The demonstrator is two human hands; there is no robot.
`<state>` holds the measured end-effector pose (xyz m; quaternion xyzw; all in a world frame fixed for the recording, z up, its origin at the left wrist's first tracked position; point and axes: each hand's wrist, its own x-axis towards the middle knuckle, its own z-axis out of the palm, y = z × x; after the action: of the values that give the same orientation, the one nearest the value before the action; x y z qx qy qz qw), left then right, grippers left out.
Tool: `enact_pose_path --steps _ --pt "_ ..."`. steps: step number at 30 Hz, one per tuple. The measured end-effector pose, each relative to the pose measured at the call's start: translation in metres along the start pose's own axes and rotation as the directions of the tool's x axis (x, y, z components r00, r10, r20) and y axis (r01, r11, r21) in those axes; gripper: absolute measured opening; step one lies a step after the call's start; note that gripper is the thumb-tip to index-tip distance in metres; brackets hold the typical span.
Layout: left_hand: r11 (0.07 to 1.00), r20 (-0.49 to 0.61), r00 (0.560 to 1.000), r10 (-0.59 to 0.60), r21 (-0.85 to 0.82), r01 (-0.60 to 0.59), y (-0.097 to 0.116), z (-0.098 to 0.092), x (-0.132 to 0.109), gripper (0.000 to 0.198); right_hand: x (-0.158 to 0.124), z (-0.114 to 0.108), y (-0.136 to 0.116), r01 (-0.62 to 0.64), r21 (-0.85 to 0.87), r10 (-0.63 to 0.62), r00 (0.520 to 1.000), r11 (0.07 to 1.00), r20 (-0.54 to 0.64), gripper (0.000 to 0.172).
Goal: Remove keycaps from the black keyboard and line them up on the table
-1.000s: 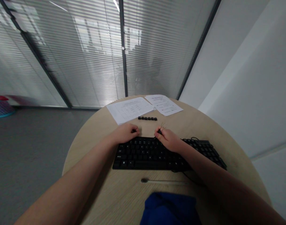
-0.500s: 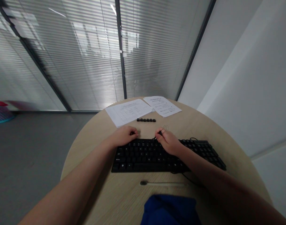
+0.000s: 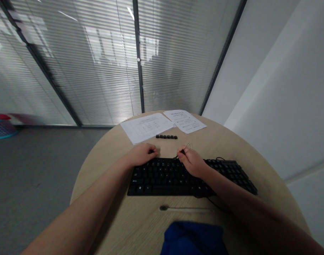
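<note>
A black keyboard (image 3: 162, 177) lies across the table in front of me. My left hand (image 3: 143, 154) is closed at its back left edge, fingers curled round a small dark thing that I cannot make out. Over the keyboard's middle, my right hand (image 3: 191, 161) pinches the black handle of what looks like a wire keycap puller (image 3: 183, 152); its thin wire loops stick up past the fingers. A row of several black keycaps (image 3: 166, 136) lies on the table behind the keyboard.
Two printed paper sheets (image 3: 147, 127) lie at the back of the round wooden table (image 3: 103, 152). A brush-like tool (image 3: 164, 208) with a pale handle and blue cloth (image 3: 192, 237) are in front of the keyboard. A basket (image 3: 4, 128) stands on the floor at left.
The view has shifted very slightly. Both hands keep their places and grips, and the keyboard and keycap row stay where they were.
</note>
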<state>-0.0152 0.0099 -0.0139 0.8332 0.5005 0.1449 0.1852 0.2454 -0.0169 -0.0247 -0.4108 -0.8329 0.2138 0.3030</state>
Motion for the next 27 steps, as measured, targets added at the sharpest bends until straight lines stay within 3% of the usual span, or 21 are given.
enact_pose_path --steps 17,23,27 --pt "1.0 -0.007 1.0 -0.001 -0.003 0.001 -0.002 0.001 0.001 0.023 -0.001 0.001 0.001 0.015 0.008 -0.015 1.0 1.0 -0.006 0.019" --pt "1.0 -0.01 1.0 0.005 0.005 -0.005 -0.002 0.002 0.001 0.023 -0.001 0.007 0.011 -0.047 0.194 0.075 0.987 0.98 -0.141 0.032" --pt "1.0 -0.016 1.0 0.0 0.016 0.0 0.004 -0.002 -0.001 0.022 -0.003 0.006 0.006 0.043 0.045 -0.038 0.994 0.998 -0.107 0.024"
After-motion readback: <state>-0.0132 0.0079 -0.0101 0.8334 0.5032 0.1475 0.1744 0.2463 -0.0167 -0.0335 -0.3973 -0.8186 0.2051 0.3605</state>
